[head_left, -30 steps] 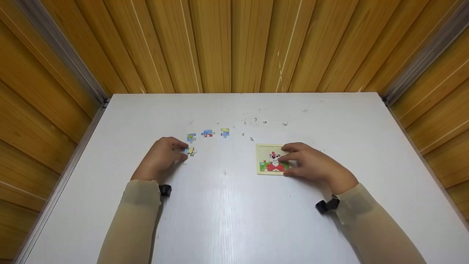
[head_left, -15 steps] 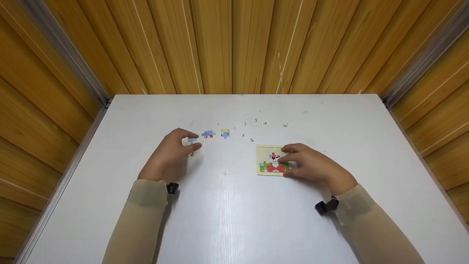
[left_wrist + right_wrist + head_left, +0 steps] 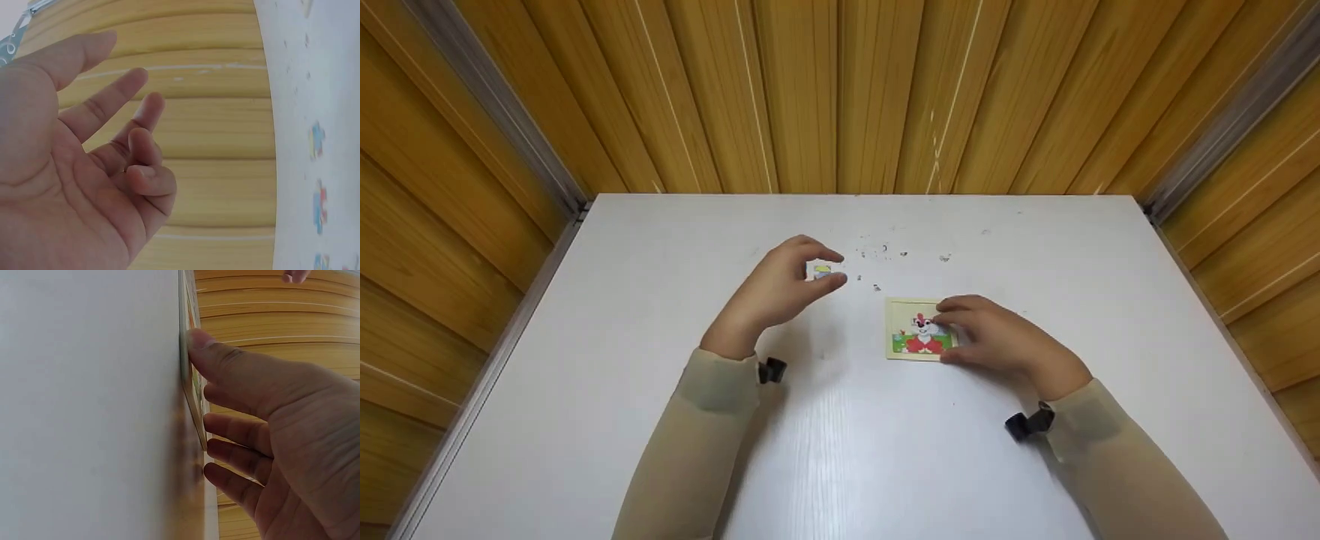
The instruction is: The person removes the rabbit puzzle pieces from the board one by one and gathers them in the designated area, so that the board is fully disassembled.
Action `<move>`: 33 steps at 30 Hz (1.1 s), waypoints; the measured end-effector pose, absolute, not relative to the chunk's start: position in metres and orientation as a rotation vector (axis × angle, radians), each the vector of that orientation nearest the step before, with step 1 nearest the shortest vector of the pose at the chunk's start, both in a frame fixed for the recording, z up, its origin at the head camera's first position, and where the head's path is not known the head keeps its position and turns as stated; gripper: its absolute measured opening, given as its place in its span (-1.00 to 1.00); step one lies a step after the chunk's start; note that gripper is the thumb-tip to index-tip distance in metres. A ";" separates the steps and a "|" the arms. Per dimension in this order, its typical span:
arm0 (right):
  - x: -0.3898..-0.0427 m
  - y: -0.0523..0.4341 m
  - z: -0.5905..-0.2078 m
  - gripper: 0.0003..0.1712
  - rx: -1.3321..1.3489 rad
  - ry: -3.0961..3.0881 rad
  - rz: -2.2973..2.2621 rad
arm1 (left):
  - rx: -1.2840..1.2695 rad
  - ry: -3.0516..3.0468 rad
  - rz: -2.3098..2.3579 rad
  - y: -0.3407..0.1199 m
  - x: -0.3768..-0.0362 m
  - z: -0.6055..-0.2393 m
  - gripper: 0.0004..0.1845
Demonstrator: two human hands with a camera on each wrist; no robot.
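My left hand hovers over the loose jigsaw pieces, thumb and forefinger apart. A blue-and-yellow jigsaw piece shows between them in the head view; the other pieces are hidden behind the hand. The left wrist view shows nothing in its loosely bent fingers, with a blue-and-red jigsaw piece lying beyond. On the right, my right hand holds the square puzzle board by its right side, thumb at the near edge and a finger at the far edge. The board carries a white-and-red cartoon animal on green.
The white table has small dark scuff marks behind the board. Wood-patterned panels rise at its back and sides. A black wrist camera sits at the left cuff, another black wrist camera at the right.
My left hand has moved right and away along the pieces, from the leftmost ones to the blue-and-yellow one. The right hand stays at the board, its forefinger shifted slightly.
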State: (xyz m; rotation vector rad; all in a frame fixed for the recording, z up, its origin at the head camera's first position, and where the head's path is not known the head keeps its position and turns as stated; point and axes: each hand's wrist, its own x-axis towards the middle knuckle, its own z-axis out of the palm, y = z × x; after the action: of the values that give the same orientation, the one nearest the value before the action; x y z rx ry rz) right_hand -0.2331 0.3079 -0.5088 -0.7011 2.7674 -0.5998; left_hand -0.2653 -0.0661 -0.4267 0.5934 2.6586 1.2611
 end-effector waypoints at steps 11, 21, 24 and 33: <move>-0.233 0.303 -0.505 -0.22 -0.633 2.754 -0.595 | 0.688 2.571 1.242 -0.010 -0.266 -0.431 -0.60; -0.234 0.300 -0.504 -0.23 -0.661 2.758 -0.569 | 0.700 2.540 1.175 0.015 -0.267 -0.440 -0.57; -0.236 0.298 -0.505 -0.23 -0.688 2.758 -0.565 | 0.687 2.542 1.130 0.017 -0.267 -0.446 -0.56; -0.236 0.300 -0.505 -0.25 -0.723 2.765 -0.558 | 0.676 2.556 0.982 0.037 -0.267 -0.474 -0.52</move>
State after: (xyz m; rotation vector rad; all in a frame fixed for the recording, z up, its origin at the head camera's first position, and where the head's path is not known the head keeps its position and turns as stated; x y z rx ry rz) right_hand -0.2356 0.2997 -0.5051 -0.7232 2.7648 -0.5577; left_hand -0.2672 0.0373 -0.4737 0.6755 2.5561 0.9818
